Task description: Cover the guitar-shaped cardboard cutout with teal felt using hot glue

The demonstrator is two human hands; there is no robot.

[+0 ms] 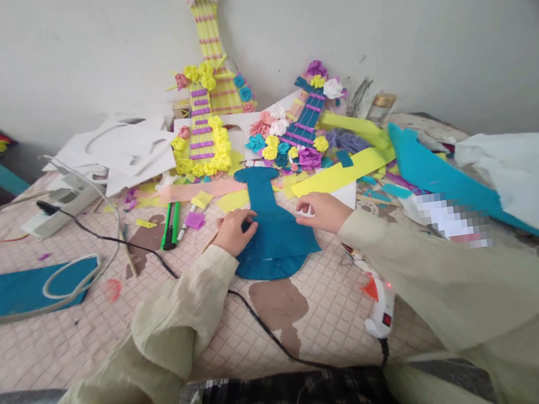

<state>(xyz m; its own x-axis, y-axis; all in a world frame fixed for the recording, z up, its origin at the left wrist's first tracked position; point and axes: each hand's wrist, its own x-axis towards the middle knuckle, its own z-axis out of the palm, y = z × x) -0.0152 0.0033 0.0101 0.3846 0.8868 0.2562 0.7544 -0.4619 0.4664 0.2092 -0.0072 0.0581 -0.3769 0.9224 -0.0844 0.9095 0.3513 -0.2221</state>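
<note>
Blue paper instrument shape [272, 225] mid-table [95, 351]: face covered, no bars, strings or flowers, unlike 3 far flower-trimmed models [200, 125]. Left hand [234, 233] half-curled at left edge, grip unclear; right hand [325, 211] pinches small white item [306, 212].

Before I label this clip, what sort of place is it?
Probably a craft workspace: a glue gun and a green cutter lie on the table, with paper-flower decorated instrument shapes behind them.

No readable text or labels.
</note>
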